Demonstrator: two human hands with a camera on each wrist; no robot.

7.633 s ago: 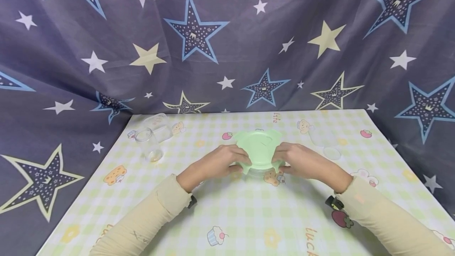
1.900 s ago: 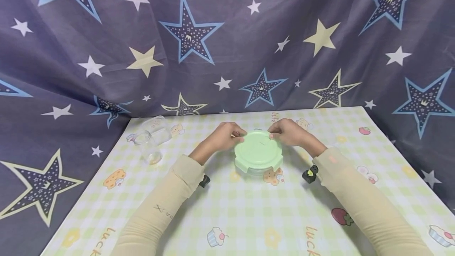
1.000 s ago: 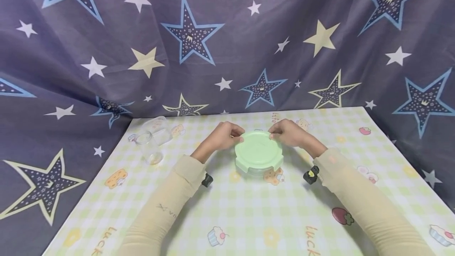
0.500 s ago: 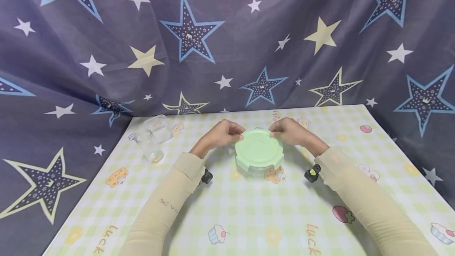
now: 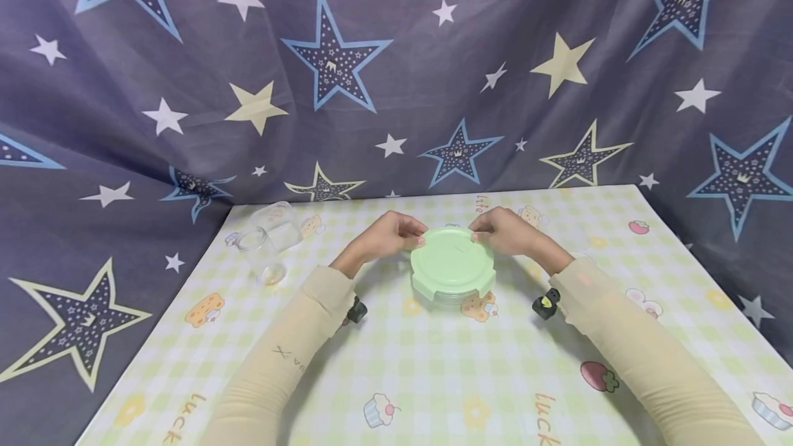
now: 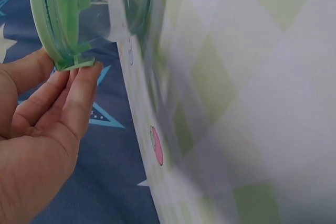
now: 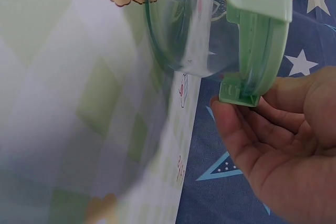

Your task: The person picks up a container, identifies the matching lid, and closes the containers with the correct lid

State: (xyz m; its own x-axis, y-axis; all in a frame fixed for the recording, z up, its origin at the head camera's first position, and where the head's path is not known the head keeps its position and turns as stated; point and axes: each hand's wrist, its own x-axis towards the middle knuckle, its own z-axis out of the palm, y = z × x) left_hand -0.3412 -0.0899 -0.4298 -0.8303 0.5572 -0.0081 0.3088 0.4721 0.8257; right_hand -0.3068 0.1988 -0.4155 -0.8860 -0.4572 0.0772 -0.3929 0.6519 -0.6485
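Evenly, left grip (image 5: 390, 235) and right grip (image 5: 503, 231) pinch the round lid (image 5: 453, 261) at its far edge, so it lies between them and on their near side.

Orange "luck" (image 5: 543, 420) printed on checked tablecloth (image 5: 427, 363), nearer viewer than green lid (image 5: 452, 263) and to its right; second "luck" (image 5: 184, 420) nearer viewer, well left of lid. Bottom letters partly cut by frame. "Life" (image 5: 481, 204) on same cloth, just beyond lid, slightly right, running sideways. Left sleeve (image 5: 266, 380), left of lid: dark "X" (image 5: 281, 352), then letters too creased to read surely.
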